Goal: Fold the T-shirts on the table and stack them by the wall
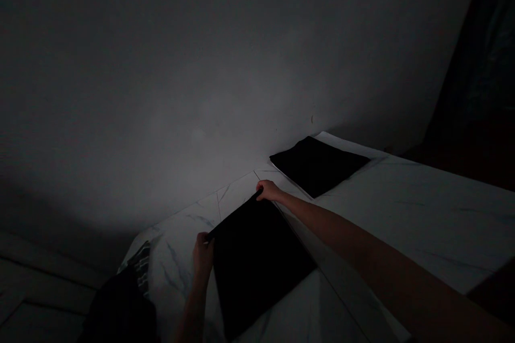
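Note:
A black cloth [257, 257] lies flat on a white marble-patterned surface [402, 214] in a dim room. My left hand [202, 254] is closed in a pinch on the cloth's near-left corner. My right hand [268, 191] is closed in a pinch on its far corner, arm stretched out across the surface. The edge between the two hands is pulled straight. A second black cloth [317, 163], folded into a flat square, lies further back against the wall.
A plain wall [201, 90] rises right behind the surface. A dark bundle with a striped or checked piece [139, 268] sits at the surface's left end. A dark area [475, 90] fills the right side.

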